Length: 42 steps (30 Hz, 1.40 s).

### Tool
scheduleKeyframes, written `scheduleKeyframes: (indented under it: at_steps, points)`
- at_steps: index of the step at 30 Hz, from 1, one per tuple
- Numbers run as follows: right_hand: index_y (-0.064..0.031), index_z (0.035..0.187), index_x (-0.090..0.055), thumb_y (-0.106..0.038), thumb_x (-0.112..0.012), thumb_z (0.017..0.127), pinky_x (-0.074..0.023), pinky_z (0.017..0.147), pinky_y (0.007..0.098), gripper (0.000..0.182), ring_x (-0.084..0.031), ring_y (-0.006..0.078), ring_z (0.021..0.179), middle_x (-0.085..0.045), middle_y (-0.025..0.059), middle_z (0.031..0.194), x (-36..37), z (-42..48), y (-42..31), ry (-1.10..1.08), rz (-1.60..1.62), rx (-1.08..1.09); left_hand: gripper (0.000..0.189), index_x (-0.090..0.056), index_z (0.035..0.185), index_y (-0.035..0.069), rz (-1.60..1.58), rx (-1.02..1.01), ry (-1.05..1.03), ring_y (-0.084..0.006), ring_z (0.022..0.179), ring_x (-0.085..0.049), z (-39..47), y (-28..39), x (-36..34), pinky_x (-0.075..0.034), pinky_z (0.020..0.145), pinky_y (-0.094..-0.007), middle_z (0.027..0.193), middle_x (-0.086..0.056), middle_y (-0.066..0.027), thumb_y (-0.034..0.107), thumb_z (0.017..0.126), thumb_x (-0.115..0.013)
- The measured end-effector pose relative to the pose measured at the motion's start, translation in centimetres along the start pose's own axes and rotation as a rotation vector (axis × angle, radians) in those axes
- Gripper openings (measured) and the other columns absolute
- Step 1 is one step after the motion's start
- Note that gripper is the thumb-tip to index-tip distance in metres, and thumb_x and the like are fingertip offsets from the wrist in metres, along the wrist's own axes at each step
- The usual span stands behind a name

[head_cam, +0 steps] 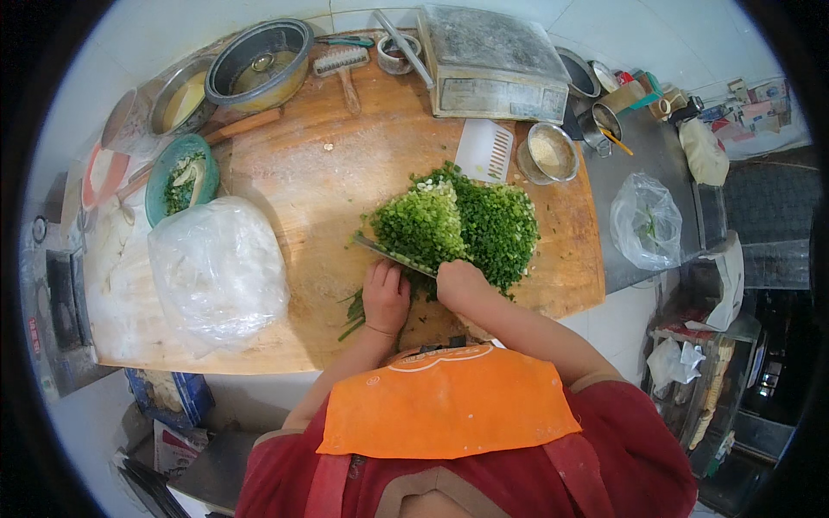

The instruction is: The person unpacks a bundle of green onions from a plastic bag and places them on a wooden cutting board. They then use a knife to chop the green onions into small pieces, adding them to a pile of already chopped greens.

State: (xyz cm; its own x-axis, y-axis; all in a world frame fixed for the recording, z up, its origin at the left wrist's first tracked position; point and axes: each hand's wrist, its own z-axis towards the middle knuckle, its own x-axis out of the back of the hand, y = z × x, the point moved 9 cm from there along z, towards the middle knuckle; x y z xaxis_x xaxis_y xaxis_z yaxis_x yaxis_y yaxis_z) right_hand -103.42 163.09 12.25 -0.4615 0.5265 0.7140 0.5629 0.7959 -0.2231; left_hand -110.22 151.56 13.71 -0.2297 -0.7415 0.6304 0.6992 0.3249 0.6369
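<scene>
My right hand (461, 282) grips the handle end of a knife (396, 254), whose blade points left and away from me. Just below the blade, my left hand (386, 299) presses a bunch of uncut green onions (355, 313) against the wooden board (317, 194). Their green ends stick out to the left of my wrist; the rest lies under the hand. Beyond the blade rises a wide heap of chopped green onions (421, 217), pale pieces at its left and darker green at its right. Bits of onion cling to the blade.
A plastic-wrapped mass of dough (220, 275) lies left, beside a green bowl (206, 169). A white slotted scraper (480, 150) and a metal bowl of grains (549, 155) stand behind the heap. At the back are a scale (495, 61), a dark pot (223, 90) and a spiked roller (350, 90).
</scene>
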Motion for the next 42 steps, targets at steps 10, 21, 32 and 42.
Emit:
scheduleKeyframes:
  at_steps: [10,21,32,42]
  points:
    - [0.0052,0.08,-0.068,-0.006,-0.06,0.074,-0.0546,0.069,0.0444,0.016,-0.067,0.0374,0.078,-0.066,0.0251,0.082,-1.1,-0.3,0.7,0.054,-0.007,0.001,0.024,-0.059,0.091,0.0,-0.005,-0.006,-0.009,-0.0354,0.095,-0.056,0.0,0.1,0.2,-0.048,0.081,-0.0425,0.1,-0.059,-0.0161,-0.002,0.067,-0.063]
    - [0.0077,0.081,-0.067,-0.008,-0.059,0.076,-0.0537,0.071,0.0444,0.018,-0.065,0.0395,0.08,-0.066,0.026,0.084,-1.7,-1.1,1.0,-0.066,0.07,-0.041,0.028,-0.054,0.091,0.002,-0.087,0.045,0.038,-0.0365,0.089,-0.053,0.0,0.2,1.1,-0.047,0.076,-0.0426,0.096,-0.055,-0.0156,-0.002,0.065,-0.064]
    - [0.0038,0.086,-0.068,-0.019,-0.058,0.086,-0.0508,0.077,0.0463,0.025,-0.063,0.0396,0.087,-0.066,0.0243,0.087,1.1,-3.4,2.4,-0.003,0.248,0.021,0.031,-0.055,0.092,0.002,0.029,0.01,-0.112,-0.0367,0.085,-0.051,0.9,0.6,1.8,-0.046,0.075,-0.0415,0.093,-0.054,-0.0159,0.007,0.07,-0.076]
    - [0.003,0.087,-0.066,-0.018,-0.057,0.084,-0.0504,0.079,0.048,0.023,-0.063,0.0415,0.086,-0.066,0.0245,0.087,-0.6,-4.5,2.6,0.115,0.207,0.06,0.029,-0.059,0.097,0.0,-0.056,0.06,-0.063,-0.0352,0.097,-0.057,-1.5,0.4,2.1,-0.047,0.085,-0.0406,0.107,-0.059,-0.0154,0.009,0.074,-0.074]
